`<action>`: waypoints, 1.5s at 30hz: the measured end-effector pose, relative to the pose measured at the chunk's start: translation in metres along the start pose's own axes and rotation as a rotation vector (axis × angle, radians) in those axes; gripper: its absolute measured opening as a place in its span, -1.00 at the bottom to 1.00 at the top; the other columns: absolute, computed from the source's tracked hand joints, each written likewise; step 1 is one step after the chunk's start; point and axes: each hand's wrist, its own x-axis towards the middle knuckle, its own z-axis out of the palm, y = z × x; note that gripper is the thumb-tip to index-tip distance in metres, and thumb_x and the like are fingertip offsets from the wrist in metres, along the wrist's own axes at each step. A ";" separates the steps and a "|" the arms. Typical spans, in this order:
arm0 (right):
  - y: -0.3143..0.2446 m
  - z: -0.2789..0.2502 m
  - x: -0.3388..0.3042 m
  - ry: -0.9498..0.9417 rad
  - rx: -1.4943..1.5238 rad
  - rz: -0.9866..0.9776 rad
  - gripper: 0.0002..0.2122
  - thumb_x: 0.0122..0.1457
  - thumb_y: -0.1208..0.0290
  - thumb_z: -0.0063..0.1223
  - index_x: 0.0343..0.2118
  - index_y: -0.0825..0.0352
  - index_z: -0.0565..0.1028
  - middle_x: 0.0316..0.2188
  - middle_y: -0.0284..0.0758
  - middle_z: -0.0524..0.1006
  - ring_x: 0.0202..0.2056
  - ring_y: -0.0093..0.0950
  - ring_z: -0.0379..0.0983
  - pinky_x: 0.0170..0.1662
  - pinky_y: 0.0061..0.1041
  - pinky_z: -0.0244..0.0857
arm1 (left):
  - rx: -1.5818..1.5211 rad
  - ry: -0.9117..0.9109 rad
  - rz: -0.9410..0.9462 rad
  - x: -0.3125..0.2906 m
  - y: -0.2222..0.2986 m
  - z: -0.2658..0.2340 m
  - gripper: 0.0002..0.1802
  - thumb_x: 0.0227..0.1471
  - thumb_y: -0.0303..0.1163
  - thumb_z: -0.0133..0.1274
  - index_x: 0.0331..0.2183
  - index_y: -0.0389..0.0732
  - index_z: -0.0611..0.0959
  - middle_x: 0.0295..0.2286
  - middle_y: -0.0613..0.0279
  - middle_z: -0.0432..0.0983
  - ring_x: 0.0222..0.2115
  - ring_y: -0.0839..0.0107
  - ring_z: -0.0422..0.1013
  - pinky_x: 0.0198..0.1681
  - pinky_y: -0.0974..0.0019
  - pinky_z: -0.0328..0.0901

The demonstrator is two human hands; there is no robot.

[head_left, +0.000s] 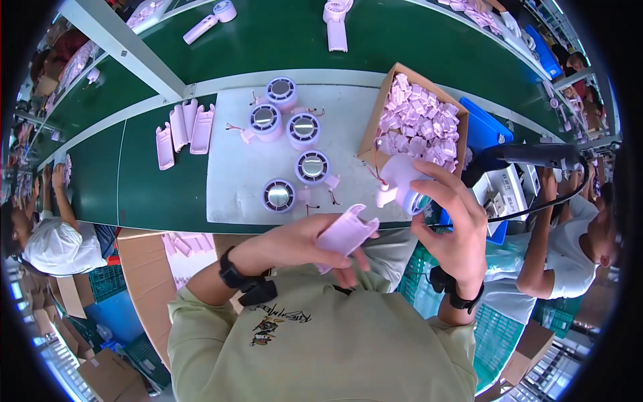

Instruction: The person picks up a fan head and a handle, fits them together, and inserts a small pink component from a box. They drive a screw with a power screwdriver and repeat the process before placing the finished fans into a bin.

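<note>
My left hand (315,244) is closed round a pink plastic handle shell (348,231), held just past the table's near edge. In my right hand (452,214) is a round lilac fan head (400,177), tilted on its side, with a short neck and thin red wires. Several more fan heads with silver discs, such as this fan head (313,166), rest on the white mat (234,187) to the left. Behind my right hand stands a cardboard box (372,130) filled with small pink plastic parts (418,117).
Several pink handle shells (179,127) lie left of the mat. Across the green conveyor (268,40) are assembled handheld fans (337,27). A blue bin (489,124) and a dark tool with a cable (536,155) stand right. Co-workers sit on both sides.
</note>
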 end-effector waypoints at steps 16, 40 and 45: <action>0.003 -0.005 0.010 -0.218 0.041 0.050 -0.61 -0.15 0.70 0.14 -0.16 0.29 0.50 -0.04 -0.25 0.49 -0.08 -0.17 0.45 -0.10 -0.33 0.40 | 0.017 0.076 0.129 0.030 -0.034 0.007 -0.48 0.22 -0.08 -0.11 0.01 -0.32 0.44 -0.38 0.10 0.53 -0.62 0.50 0.40 -0.62 0.45 0.26; 0.008 -0.012 0.003 -0.102 0.470 0.255 -0.74 0.00 0.63 0.22 -0.19 0.38 0.57 -0.31 -0.28 0.55 -0.34 -0.54 0.48 -0.25 -0.59 0.36 | 0.122 0.062 0.481 0.036 -0.021 -0.002 -0.50 0.30 -0.37 -0.29 0.21 -0.31 0.16 -0.11 0.06 0.45 -0.24 0.38 0.47 -0.17 0.32 0.37; 0.006 0.011 -0.002 -0.219 0.388 0.169 -0.70 -0.05 0.63 0.26 -0.18 0.37 0.58 -0.27 -0.28 0.54 -0.32 -0.51 0.50 -0.28 -0.55 0.39 | 0.167 0.046 0.512 0.043 -0.022 0.006 -0.57 0.29 -0.44 -0.31 0.14 -0.35 0.21 -0.16 0.10 0.46 -0.19 0.34 0.49 -0.14 0.28 0.41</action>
